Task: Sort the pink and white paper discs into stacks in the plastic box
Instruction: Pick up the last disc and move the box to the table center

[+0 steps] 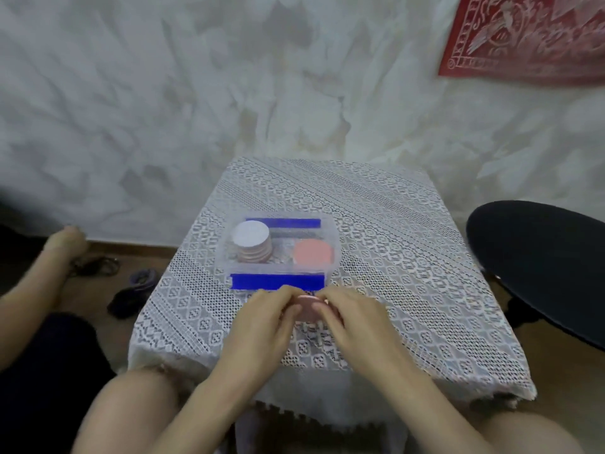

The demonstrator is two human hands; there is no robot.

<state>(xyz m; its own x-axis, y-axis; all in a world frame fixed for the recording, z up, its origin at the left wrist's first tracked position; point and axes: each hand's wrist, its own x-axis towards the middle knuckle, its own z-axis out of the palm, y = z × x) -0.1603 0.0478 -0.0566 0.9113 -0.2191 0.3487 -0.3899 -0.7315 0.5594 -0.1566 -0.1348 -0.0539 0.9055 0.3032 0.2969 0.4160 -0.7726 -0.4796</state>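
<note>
While beside box, hands around pink discs

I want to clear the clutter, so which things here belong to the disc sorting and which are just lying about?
Job: plastic box, white-topped stack, pink stack, held discs, left hand, right hand.
Lying about: black seat, red wall hanging, dark bundle, cables.

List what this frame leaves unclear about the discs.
- Head view: held discs, mostly covered by the left hand and right hand; count and colour mix hidden.
- Head view: white-topped stack, lower layers blurred through the plastic box wall; count unreadable.
- Head view: pink stack, height hidden by the box wall and blue tape.
</note>
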